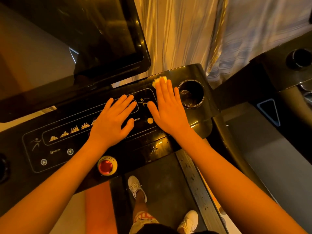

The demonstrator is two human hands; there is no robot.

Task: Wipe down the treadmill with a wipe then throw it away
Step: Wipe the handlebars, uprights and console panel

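The right hand lies flat, fingers spread, pressing the wipe onto the treadmill console. The left hand rests flat and empty beside it.

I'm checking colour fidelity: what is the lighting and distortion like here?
Head view: strong orange cast tints both hands, left hand and right hand, and the wipe; glare streaks the glossy console; wide-angle lens bends straight edges; curtain slightly soft.

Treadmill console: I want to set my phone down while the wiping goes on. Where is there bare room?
Bare strip: the lower edge of the console, between the emergency button and the right forearm. The middle is crowded: left hand flat on the panel, right hand pressing the wipe beside the cup holder, which seems to hold something.
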